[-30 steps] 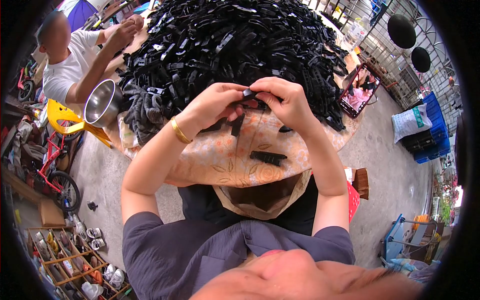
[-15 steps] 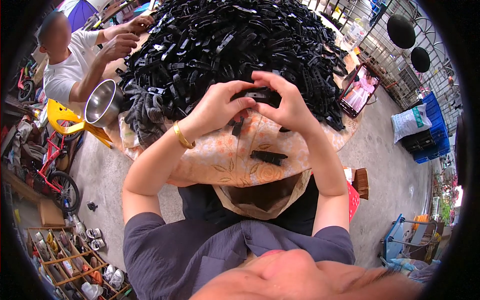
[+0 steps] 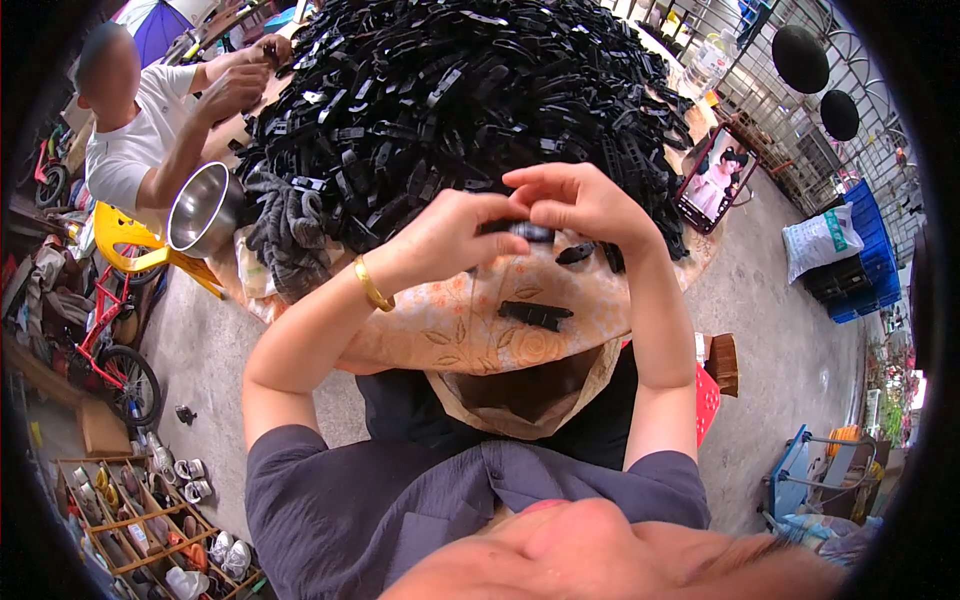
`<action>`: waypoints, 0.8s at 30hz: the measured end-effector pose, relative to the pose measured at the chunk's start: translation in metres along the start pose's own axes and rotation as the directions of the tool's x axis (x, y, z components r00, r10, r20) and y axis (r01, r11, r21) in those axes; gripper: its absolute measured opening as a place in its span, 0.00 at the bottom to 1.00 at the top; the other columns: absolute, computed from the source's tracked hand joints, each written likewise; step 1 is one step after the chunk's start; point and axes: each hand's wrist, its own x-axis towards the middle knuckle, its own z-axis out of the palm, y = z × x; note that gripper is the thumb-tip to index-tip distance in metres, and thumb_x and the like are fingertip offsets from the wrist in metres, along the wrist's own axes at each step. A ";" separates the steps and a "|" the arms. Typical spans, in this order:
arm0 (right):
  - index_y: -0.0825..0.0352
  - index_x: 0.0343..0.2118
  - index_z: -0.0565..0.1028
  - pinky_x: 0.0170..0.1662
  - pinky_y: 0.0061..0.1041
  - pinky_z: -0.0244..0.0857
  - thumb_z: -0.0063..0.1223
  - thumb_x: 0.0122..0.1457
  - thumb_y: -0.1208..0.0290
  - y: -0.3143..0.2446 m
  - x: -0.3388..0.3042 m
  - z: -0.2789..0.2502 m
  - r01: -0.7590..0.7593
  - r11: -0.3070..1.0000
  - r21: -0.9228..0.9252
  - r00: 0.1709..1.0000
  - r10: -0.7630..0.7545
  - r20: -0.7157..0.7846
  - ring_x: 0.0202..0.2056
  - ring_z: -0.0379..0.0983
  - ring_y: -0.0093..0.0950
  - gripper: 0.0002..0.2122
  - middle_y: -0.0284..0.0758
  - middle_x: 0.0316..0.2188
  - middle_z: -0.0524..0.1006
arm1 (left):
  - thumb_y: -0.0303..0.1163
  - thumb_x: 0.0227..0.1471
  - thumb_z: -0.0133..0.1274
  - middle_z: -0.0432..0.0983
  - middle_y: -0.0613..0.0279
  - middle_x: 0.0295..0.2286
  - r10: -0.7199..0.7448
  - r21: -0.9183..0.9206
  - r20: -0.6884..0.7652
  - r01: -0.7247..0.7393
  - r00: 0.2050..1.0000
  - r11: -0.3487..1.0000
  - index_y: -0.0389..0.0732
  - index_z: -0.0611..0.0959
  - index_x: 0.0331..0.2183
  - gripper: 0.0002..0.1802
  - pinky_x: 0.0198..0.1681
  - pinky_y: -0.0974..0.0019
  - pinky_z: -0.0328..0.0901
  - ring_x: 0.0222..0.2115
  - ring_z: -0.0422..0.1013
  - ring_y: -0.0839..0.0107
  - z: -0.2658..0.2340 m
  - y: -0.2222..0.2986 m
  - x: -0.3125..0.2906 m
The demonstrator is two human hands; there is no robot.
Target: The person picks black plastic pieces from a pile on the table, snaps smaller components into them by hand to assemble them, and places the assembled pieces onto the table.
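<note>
In front of the heap, my left hand (image 3: 452,238) pinches a small black plastic part (image 3: 533,232), blurred by motion. My right hand (image 3: 592,207) curls over the same part from the other side, its thumb against it; some of its fingertips are hidden. Below my hands, a single long black plastic piece (image 3: 536,316) lies on the flowered tablecloth (image 3: 430,330). Another small black piece (image 3: 574,254) rests under my right wrist. Beyond my hands rises a big heap of similar black plastic parts (image 3: 430,110).
Across the table's left side, a person (image 3: 135,130) in a white shirt handles small pieces. Nearby are a steel bowl (image 3: 204,208), a yellow stool (image 3: 125,240) and dark grey gloves (image 3: 285,230). A phone (image 3: 718,180) stands at the right edge. An open sack (image 3: 530,400) sits at my lap.
Both hands have come slightly lower, and the black part between them has turned and shows less. The other person's hands have shifted a little left.
</note>
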 end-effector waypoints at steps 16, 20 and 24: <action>0.67 0.31 0.76 0.36 0.31 0.67 0.59 0.43 0.70 0.020 0.006 0.026 0.097 0.372 -0.923 0.955 -0.295 -0.019 0.31 0.72 0.37 0.12 0.39 0.27 0.75 | 0.22 0.40 0.54 0.71 0.59 0.30 0.350 0.814 -0.218 -0.028 0.911 0.580 0.39 0.82 0.30 0.09 0.38 0.62 0.65 0.34 0.66 0.58 -0.024 -0.041 0.031; 0.66 0.42 0.73 0.36 0.19 0.67 0.55 0.50 0.77 0.008 0.008 0.018 0.066 0.897 -0.438 0.924 -0.220 -0.312 0.29 0.73 0.21 0.15 0.35 0.27 0.76 | 0.22 0.43 0.55 0.74 0.62 0.29 0.474 0.742 -0.273 -0.130 0.837 0.657 0.38 0.81 0.32 0.09 0.36 0.65 0.66 0.31 0.70 0.65 -0.025 -0.047 0.030; 0.68 0.46 0.71 0.41 0.18 0.68 0.51 0.53 0.85 0.003 0.009 0.023 0.292 0.956 0.022 0.903 -0.268 -0.334 0.35 0.71 0.17 0.16 0.31 0.35 0.75 | 0.29 0.55 0.50 0.77 0.65 0.31 -0.162 -0.371 -0.420 -0.006 0.893 0.929 0.34 0.76 0.41 0.12 0.31 0.75 0.67 0.29 0.72 0.79 -0.031 -0.043 0.027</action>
